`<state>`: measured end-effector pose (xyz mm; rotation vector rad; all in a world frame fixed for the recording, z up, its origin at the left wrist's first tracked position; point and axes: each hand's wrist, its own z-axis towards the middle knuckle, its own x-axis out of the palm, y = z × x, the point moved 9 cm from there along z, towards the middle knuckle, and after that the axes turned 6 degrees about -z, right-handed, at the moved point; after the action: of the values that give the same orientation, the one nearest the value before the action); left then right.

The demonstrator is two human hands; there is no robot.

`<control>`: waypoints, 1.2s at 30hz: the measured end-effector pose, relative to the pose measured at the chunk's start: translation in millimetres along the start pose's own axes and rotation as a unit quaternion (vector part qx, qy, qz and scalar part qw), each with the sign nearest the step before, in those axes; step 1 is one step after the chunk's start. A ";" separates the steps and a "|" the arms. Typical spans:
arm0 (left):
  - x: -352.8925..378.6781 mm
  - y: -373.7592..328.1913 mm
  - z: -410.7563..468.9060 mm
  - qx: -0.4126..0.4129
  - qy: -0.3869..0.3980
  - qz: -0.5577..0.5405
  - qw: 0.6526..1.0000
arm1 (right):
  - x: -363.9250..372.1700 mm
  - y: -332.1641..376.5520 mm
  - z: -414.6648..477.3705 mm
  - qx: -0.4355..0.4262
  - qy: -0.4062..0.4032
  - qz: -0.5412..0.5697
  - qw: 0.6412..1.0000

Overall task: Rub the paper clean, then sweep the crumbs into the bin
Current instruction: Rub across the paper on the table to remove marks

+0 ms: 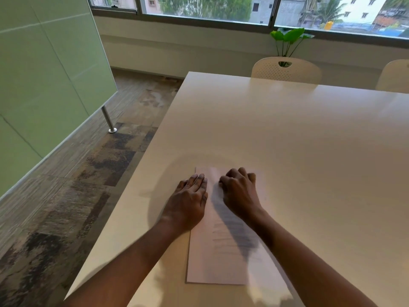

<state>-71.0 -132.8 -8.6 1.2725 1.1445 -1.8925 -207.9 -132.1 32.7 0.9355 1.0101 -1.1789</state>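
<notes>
A white sheet of paper with faint pencil lines lies lengthwise on the white table, near its left edge. My left hand lies flat, palm down, pressing the sheet's upper left edge with fingers stretched forward. My right hand is curled into a fist over the top of the sheet, knuckles up. Only a pale sliver of a small eraser shows at its thumb tip. My right arm casts a shadow across the writing. No bin is in view, and I cannot make out crumbs.
Two pale perforated chairs stand at the table's far side, with a potted plant behind them under the window. A green glass partition on a metal post stands to the left over patterned floor.
</notes>
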 end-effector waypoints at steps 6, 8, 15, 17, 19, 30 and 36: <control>-2.0 -1.6 -0.4 0.005 -0.002 0.003 1.000 | -6.3 -30.8 13.8 0.083 -0.008 0.005 0.997; -2.0 -1.3 -0.5 0.002 -0.001 -0.006 1.000 | -3.3 -6.2 6.8 0.022 -0.010 0.029 0.999; -1.5 -1.4 -0.8 0.006 -0.003 -0.002 1.000 | -7.4 -51.7 2.8 0.101 -0.040 0.086 0.990; -2.8 -1.0 -0.8 0.003 -0.009 -0.006 1.000 | -11.1 -61.4 -4.3 0.143 -0.066 0.143 0.977; -3.4 -0.3 0.3 0.003 -0.013 -0.005 1.000 | -14.0 -60.7 -12.6 0.142 -0.073 0.152 0.975; -2.7 -0.9 1.1 0.006 -0.002 -0.006 1.000 | -9.1 -24.4 -19.7 0.013 -0.005 0.002 1.000; -2.5 -1.5 0.0 0.002 -0.003 -0.008 1.000 | -9.2 -10.5 -21.4 0.019 -0.003 0.025 0.999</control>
<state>-71.3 -132.1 -5.7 1.2639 1.1505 -1.9097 -221.7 -110.8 35.0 0.9810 0.9568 -1.1620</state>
